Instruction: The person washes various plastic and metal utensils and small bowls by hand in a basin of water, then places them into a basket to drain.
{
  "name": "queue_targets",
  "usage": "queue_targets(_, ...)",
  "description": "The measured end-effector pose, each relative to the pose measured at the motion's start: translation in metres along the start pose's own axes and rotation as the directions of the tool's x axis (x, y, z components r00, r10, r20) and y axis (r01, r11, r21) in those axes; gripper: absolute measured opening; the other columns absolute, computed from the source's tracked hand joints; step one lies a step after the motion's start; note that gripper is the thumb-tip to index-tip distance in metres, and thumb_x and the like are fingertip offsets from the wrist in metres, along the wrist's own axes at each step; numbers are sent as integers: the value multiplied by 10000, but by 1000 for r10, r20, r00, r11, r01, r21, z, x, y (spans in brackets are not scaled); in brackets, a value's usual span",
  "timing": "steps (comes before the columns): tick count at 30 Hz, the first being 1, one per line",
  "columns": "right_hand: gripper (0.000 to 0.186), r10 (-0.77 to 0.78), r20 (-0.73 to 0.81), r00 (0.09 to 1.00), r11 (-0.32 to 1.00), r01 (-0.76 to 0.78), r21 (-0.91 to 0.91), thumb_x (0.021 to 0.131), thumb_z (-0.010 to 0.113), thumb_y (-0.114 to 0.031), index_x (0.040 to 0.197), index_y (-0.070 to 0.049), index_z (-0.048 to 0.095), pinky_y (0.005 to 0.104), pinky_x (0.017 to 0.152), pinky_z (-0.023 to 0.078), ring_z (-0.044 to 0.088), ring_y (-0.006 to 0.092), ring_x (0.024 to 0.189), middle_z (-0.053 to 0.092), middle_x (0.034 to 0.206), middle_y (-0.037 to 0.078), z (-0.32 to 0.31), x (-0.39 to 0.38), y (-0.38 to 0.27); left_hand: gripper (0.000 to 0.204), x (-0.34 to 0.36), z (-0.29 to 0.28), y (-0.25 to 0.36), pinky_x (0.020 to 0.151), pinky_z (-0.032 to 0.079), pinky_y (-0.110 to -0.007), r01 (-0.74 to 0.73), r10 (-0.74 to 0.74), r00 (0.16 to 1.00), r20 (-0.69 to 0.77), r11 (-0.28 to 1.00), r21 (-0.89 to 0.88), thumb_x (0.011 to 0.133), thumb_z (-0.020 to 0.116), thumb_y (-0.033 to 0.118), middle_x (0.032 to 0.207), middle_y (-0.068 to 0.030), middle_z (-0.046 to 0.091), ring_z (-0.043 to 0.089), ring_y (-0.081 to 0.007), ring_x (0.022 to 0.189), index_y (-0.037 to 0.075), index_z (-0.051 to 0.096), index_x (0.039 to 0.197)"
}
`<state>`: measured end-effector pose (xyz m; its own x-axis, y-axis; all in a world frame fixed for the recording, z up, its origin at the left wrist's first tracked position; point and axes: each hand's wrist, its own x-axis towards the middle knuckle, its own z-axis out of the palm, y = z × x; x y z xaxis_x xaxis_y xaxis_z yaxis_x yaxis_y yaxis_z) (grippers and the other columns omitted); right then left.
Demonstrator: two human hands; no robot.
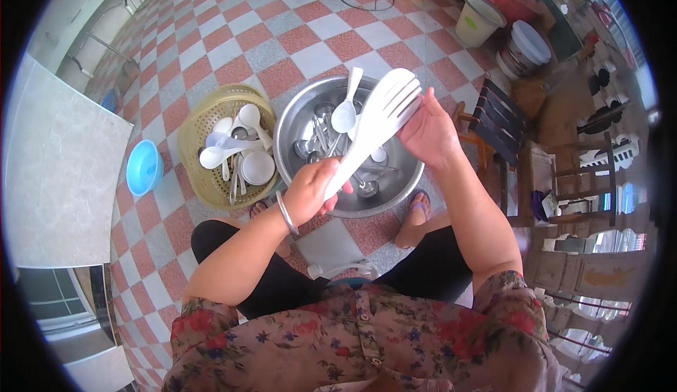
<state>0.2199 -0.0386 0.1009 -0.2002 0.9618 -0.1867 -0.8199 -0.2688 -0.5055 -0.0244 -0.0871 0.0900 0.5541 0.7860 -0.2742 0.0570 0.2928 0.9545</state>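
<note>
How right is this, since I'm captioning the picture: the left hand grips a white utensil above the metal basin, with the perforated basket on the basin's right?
Wrong side: the head view shows the perforated basket on the left of the metal basin. The left hand does grip a white utensil above the basin.

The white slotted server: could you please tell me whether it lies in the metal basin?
No, the left hand holds the white slotted server above the metal basin.

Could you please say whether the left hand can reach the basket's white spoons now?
Probably not straight away: the left hand holds the white slotted utensil by its handle, though the white spoons lie in the open basket nearby.
</note>
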Motion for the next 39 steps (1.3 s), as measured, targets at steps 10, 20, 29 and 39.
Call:
queue_targets(10, 356, -126, 437, 891, 921, -59, 386, 932, 357, -385, 840, -74, 504, 387, 793, 410, 515, 208, 820, 540, 814, 57, 19, 2, -8, 331, -7, 14, 13, 401, 359, -184, 264, -139, 874, 466, 940, -215, 891, 503, 237, 697, -23, 515, 474, -74, 450, 35, 455, 1149)
queue_targets(20, 657, -368, 501, 783, -429, 335, -839, 897, 361, -488, 1361, -29, 286, 427, 1086, 125, 208, 282, 1336, 285, 1413, 154, 16, -13, -15, 242, 4, 14, 4, 367, 358, -200, 51, -51, 999, 19, 999, -6, 808, 617, 114, 675, -34, 532, 443, -62, 399, 17, 489, 989)
queue_targets(29, 739, 231, 606, 762, -698, 563, -442, 742, 624, -382, 1355, -96, 328, 417, 1089, 180, 262, 234, 1318, 336, 1393, 90, 22, -39, 61, 310, 3, 8, -4, 363, 361, -209, 38, -26, 991, -129, 995, 90, 783, 626, 85, 655, -21, 518, 449, -62, 409, -5, 465, 1032)
queue_targets(39, 861, -90, 473, 877, -780, 233, -581, 659, 716, -174, 1379, -79, 253, 405, 1096, 174, 234, 243, 1330, 295, 1409, 128, 2, -8, 12, 274, 3, -1, 2, 336, 336, -221, 78, -76, 996, -49, 996, 45, 782, 605, 64, 625, -21, 483, 417, -68, 377, -10, 452, 996)
